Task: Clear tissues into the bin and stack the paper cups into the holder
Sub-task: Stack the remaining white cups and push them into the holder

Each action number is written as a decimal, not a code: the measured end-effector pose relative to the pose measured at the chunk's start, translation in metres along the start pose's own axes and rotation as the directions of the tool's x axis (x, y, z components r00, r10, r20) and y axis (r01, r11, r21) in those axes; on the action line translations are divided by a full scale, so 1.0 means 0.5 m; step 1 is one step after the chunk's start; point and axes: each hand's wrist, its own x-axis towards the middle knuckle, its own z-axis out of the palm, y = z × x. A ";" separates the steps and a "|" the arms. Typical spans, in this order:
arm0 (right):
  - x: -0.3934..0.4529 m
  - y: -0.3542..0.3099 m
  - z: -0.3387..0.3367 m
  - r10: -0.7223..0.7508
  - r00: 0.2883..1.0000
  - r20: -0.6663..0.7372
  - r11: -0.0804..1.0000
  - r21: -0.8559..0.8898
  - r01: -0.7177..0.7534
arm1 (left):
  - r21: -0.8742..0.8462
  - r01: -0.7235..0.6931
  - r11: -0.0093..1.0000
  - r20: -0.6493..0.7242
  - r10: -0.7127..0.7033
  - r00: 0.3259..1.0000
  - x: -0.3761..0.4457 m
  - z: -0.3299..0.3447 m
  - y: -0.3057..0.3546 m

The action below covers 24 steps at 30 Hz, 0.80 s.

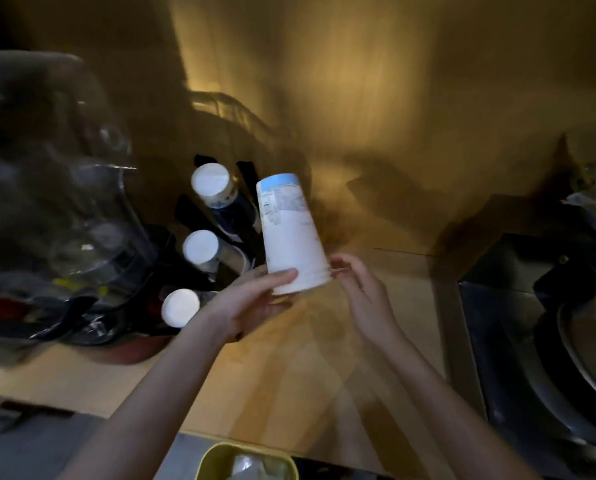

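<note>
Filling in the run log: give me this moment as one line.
phase: stacking cups | left hand: holds inverted paper cup stack | right hand: open, at stack rim | cup holder: three stacks | bin: below

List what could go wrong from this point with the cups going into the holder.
1. The left hand pinches the upside-down paper cup stack only at its rim end, and the right hand looks open beside it, so the tilted stack could slip.
2. The holder already has three cup columns close together; bumping one could likely topple cups.
3. Dim light and blur make aiming harder.
</note>
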 end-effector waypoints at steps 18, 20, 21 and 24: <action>-0.037 -0.102 0.289 -0.071 0.946 0.318 0.972 -0.192 0.138 | 0.824 -0.192 0.533 -0.146 0.528 0.837 -0.258 -0.218 0.001; -0.040 -0.104 0.314 -0.121 0.950 0.286 0.945 -0.259 0.198 | 0.836 -0.227 0.500 -0.112 0.559 0.821 -0.284 -0.231 0.012; -0.041 -0.103 0.327 -0.138 0.952 0.274 0.927 -0.303 0.222 | 0.841 -0.256 0.476 -0.093 0.594 0.799 -0.296 -0.232 0.020; -0.045 -0.093 0.360 -0.139 0.963 0.232 0.847 -0.476 0.237 | 0.895 -0.273 0.354 -0.076 0.721 0.689 -0.318 -0.220 0.040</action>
